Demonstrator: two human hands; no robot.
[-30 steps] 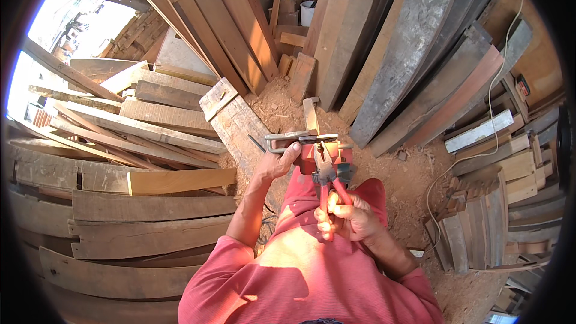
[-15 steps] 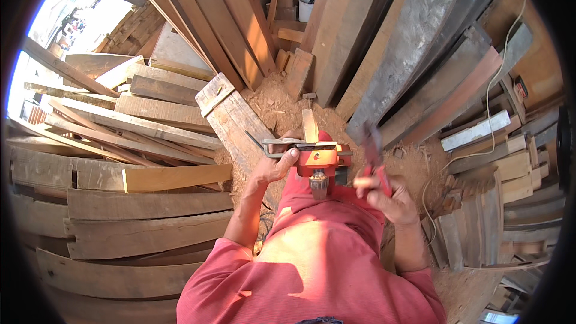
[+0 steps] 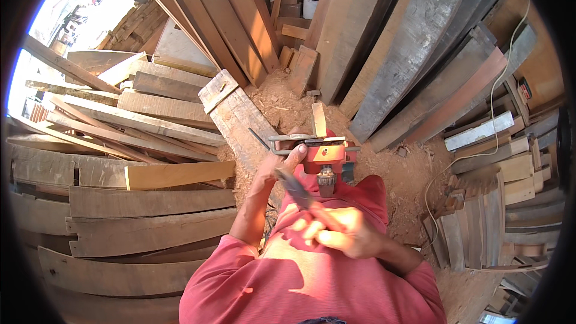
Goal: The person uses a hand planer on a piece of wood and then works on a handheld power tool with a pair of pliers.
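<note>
In front of my torso an orange power drill (image 3: 326, 155) is held with its grey chuck (image 3: 326, 179) toward me. My left hand (image 3: 288, 159) grips its left side, thumb on top, beside a bent metal bar (image 3: 282, 144). A pale wood piece (image 3: 318, 121) sticks up behind the drill. My right hand (image 3: 345, 237) is closed around red-handled pliers (image 3: 300, 195), blurred by motion. The dark jaws point up and left, just below my left hand and beside the chuck, apparently not touching it.
Stacked planks (image 3: 150, 207) fill the left side. Tall boards (image 3: 342, 36) lean at the back, and more offcuts (image 3: 516, 177) lie at the right. A worn plank (image 3: 240, 117) rests on the sawdust-covered floor (image 3: 411, 174). A pale cable (image 3: 493, 105) runs down the right.
My right hand has swung left and down toward my body, and the pliers have turned from pointing up to pointing up-left. My left hand and the drill have barely moved.
</note>
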